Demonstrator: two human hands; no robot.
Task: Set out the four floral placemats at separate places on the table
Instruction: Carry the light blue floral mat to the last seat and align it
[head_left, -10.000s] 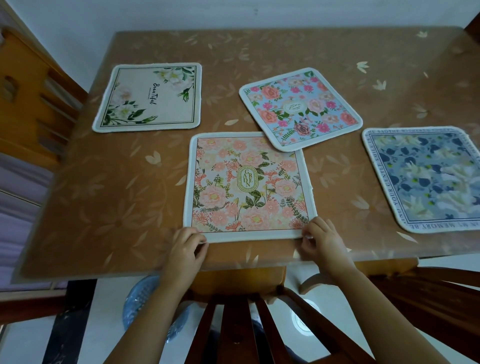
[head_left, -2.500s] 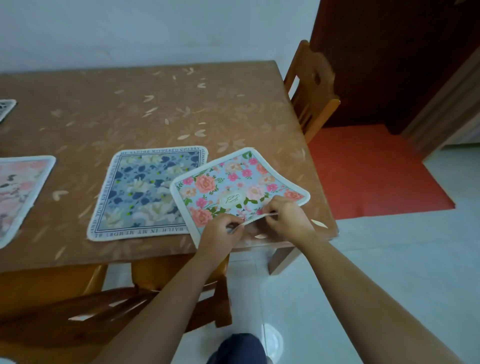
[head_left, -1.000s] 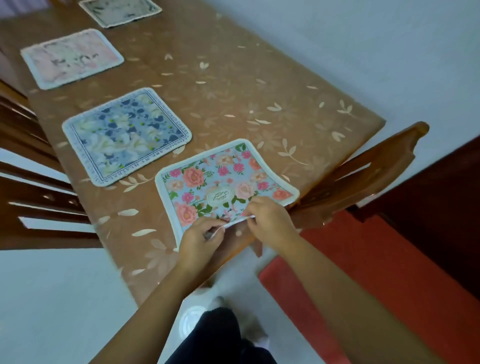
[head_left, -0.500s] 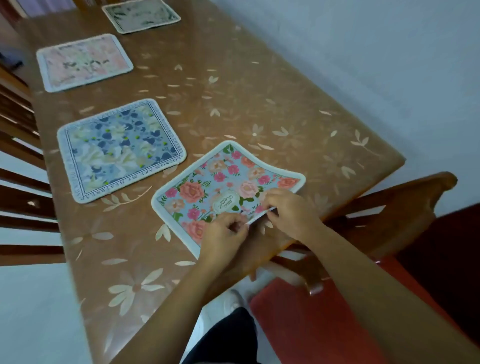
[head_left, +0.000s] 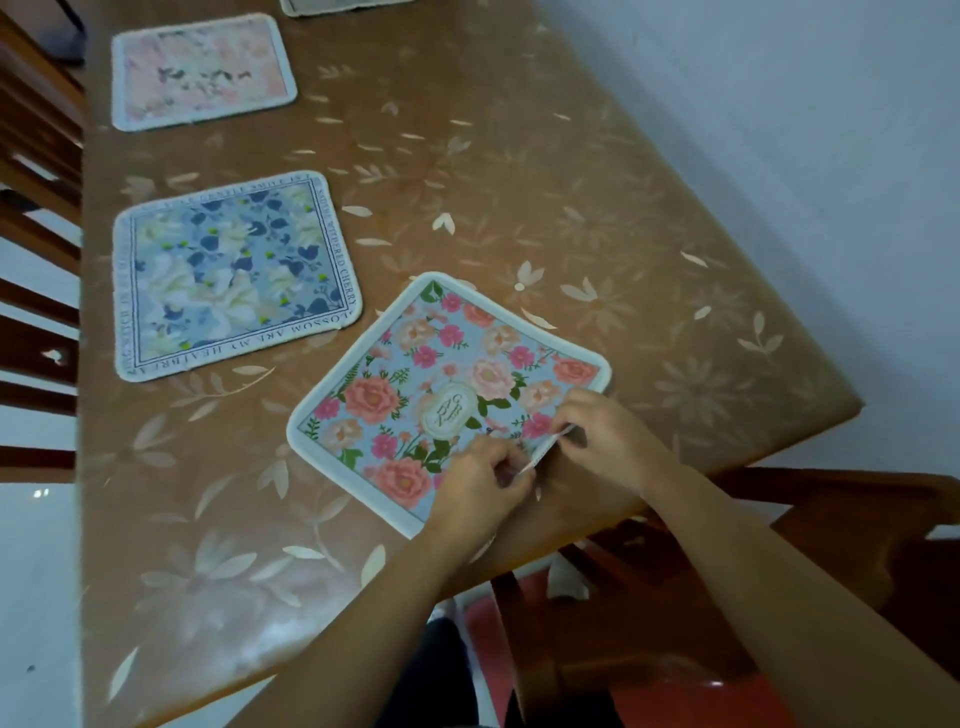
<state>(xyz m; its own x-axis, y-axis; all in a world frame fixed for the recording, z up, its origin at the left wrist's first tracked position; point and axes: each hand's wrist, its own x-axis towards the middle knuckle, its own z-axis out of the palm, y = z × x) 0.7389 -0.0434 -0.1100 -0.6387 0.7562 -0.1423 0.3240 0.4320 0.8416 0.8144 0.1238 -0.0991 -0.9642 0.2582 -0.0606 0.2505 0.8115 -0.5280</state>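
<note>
Head view looks down along a brown table with a glossy leaf-patterned cover. Three mats lie flat up the left side, each apart from the next. A fourth mat, the blue rose placemat, sits right of centre at the table's near end, turned askew to its edges.

The left hand and right hand each pinch this mat's near border between thumb and fingers. They hold that border raised while the rest of the mat lies on the cover.

Risks, as I judge them:
- The cover looks slick, so a tug could slide the whole mat toward the table edge and the chair at lower right.
- Let go as it lies, the mat would stay crooked and crowd the navy-and-cream placemat to its upper left. The two mats' corners are already near each other.
- The lifted border may keep a curl and not settle flat.

Hard to make out:
- The cream placemat is cut off by the top of the frame, and only a strip shows.
- The pink placemat at upper left is blurred, and its print cannot be read.
- The hands cover the rose mat's near corner, so I cannot tell whether it overhangs the table edge.
- The fingertips under the border are out of sight.
</note>
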